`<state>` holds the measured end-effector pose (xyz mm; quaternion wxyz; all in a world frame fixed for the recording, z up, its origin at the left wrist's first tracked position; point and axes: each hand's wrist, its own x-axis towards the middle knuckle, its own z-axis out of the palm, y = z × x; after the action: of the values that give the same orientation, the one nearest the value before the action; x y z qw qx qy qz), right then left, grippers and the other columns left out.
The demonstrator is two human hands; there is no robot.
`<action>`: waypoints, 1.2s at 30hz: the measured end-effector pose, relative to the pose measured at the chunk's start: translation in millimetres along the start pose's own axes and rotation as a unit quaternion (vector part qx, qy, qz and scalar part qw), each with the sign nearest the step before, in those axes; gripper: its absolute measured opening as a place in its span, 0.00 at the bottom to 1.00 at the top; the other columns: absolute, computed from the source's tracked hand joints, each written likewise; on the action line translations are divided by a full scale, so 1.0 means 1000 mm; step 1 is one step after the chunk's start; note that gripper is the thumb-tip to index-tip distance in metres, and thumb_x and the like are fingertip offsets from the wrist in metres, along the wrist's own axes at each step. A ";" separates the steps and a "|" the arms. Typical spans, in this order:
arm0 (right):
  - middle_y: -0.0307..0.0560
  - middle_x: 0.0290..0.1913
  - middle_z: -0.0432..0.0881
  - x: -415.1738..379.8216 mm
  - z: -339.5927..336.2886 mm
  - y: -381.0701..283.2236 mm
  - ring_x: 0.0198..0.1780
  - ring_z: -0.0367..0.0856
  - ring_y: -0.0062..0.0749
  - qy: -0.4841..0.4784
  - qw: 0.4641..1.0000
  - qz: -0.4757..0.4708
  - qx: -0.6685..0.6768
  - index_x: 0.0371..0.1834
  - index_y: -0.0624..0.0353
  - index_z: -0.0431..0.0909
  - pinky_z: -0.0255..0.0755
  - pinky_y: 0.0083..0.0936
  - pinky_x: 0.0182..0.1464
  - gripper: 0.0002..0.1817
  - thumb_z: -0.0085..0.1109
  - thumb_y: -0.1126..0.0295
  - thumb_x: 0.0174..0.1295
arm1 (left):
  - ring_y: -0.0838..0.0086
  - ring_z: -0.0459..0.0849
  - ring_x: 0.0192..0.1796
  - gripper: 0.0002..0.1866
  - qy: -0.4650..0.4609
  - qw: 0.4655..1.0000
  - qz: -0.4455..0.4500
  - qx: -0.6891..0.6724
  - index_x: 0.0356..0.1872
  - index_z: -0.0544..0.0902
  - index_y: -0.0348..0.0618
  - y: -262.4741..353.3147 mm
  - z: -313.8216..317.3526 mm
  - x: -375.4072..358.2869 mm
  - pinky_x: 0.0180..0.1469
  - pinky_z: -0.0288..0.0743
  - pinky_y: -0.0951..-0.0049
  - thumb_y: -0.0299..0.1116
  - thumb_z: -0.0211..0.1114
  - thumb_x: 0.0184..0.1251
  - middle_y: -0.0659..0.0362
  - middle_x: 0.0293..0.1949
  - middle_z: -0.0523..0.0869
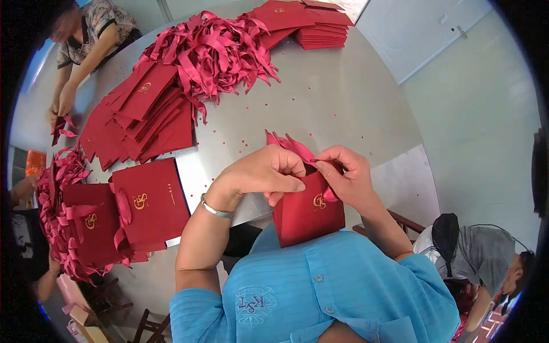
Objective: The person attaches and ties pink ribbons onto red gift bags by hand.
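A small dark-red paper gift bag [306,220] with a gold emblem is held upright against my blue shirt. My left hand [267,170], with a bracelet at its wrist, is closed at the bag's upper left edge, its thumb over the front. At the top right corner, my right hand [347,174] pinches a pink ribbon [293,146] between thumb and fingers. Part of this ribbon sticks up behind the bag's opening, and a loop hangs down the front beside the emblem. Where the ribbon passes through the bag is hidden by my fingers.
Across the metal table [366,97] lie a heap of pink ribbons [209,54], fanned red bags [151,108] and a stack of bags [321,35]. Bags with ribbon handles [151,200] lie at left. Other people [97,43] are around the table; a person [480,257] sits at right.
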<state>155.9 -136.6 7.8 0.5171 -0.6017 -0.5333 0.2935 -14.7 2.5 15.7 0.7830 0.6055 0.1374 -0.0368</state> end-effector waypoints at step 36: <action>0.48 0.31 0.81 0.007 -0.002 -0.031 0.25 0.84 0.23 -0.036 0.982 -0.153 -0.100 0.33 0.67 0.79 0.77 0.17 0.23 0.05 0.62 0.86 0.54 | 0.84 0.74 0.13 0.04 0.096 0.992 -0.036 0.078 0.29 0.81 0.36 0.007 0.002 0.003 0.15 0.65 0.83 0.26 0.64 0.59 0.66 0.18 0.78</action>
<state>148.9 -133.8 38.6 0.4740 -0.5504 -0.6641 0.1773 -9.8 2.6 21.5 0.7149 0.6599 0.2305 -0.0167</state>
